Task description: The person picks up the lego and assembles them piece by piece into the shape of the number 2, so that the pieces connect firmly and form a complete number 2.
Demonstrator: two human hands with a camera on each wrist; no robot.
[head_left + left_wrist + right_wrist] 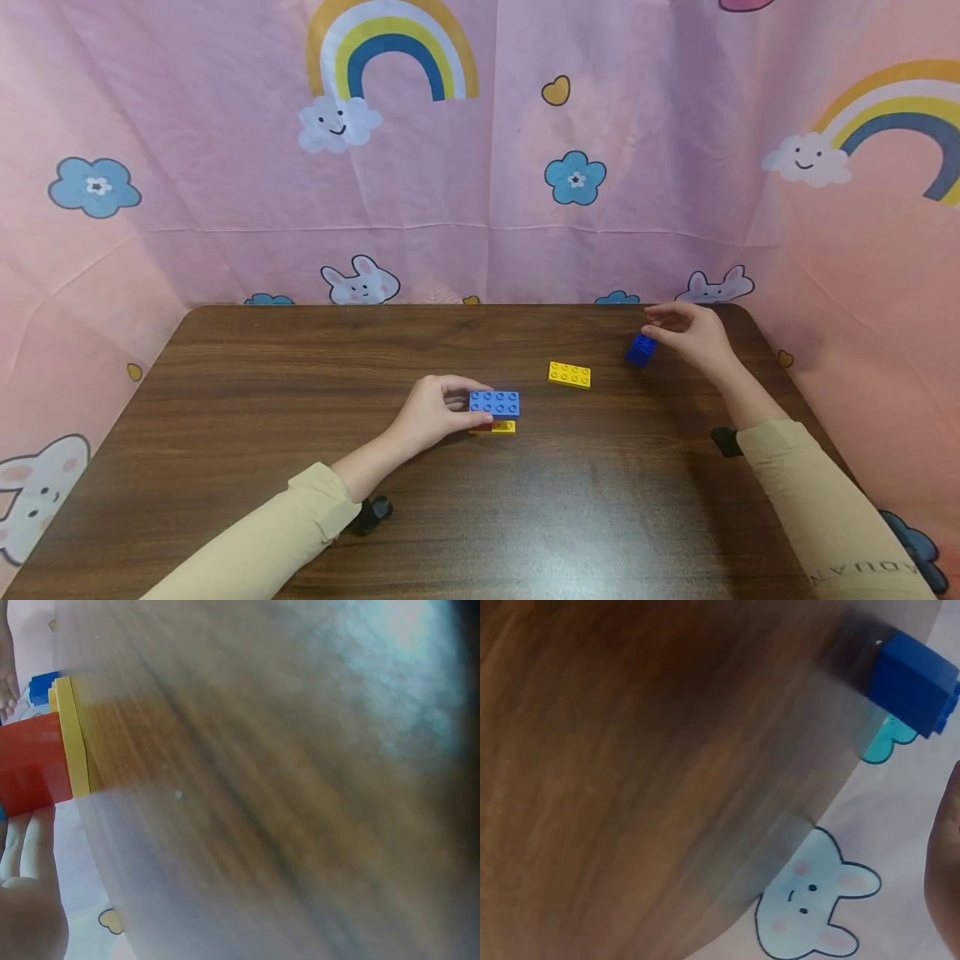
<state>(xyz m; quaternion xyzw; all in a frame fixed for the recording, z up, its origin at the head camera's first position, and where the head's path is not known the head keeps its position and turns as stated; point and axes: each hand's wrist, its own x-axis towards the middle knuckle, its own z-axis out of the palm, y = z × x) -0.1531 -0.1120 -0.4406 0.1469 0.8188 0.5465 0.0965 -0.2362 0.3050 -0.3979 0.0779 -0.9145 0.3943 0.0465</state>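
Note:
At the middle of the table, my left hand (pixel 431 411) holds a stack of toy bricks between thumb and fingers. Its top is a light blue brick (pixel 494 403); below are a red brick (pixel 34 761) and a flat yellow brick (pixel 73 739) at the bottom. Over by the far right, a dark blue brick (pixel 641 351) stands on the table, studs up. My right hand (pixel 693 335) hovers just beside and above it, thumb and fingers apart. In the right wrist view a gap shows between this dark blue brick (pixel 911 684) and the hand (pixel 945 862).
Between the two hands lies a flat yellow brick (pixel 570 375), studs up. The brown wooden table (pixel 300 367) ends at a pink patterned cloth (pixel 420 192) hanging behind and at both sides. Dark wrist devices (pixel 372 514) are visible below the sleeves.

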